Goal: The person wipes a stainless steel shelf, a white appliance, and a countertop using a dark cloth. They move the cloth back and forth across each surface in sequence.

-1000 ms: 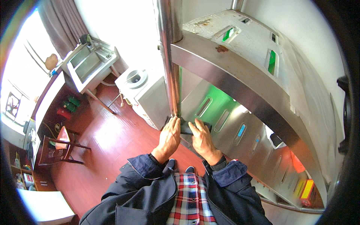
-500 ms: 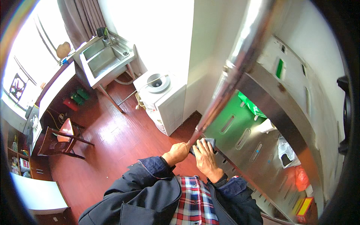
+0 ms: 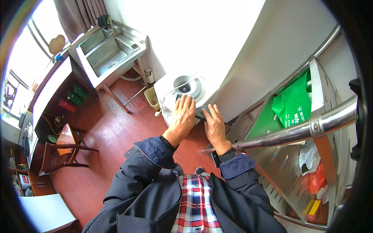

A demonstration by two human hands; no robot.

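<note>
Our left hand [image 3: 182, 118] and right hand [image 3: 215, 127] are apart, a dark thing [image 3: 199, 112] between, grip unclear; a loose hold could drop it, turning could bump the pole [image 3: 272, 138].

My left fingers [image 3: 185, 104], curled at the metal post [image 3: 272, 138] half a second ago, are now off it and straight, with the white appliance [image 3: 166, 86] beyond them. My right fingers [image 3: 212, 112] now spread. My view has turned: the post slants off to my right, and more of the green bag [image 3: 293, 103] shows.
</note>
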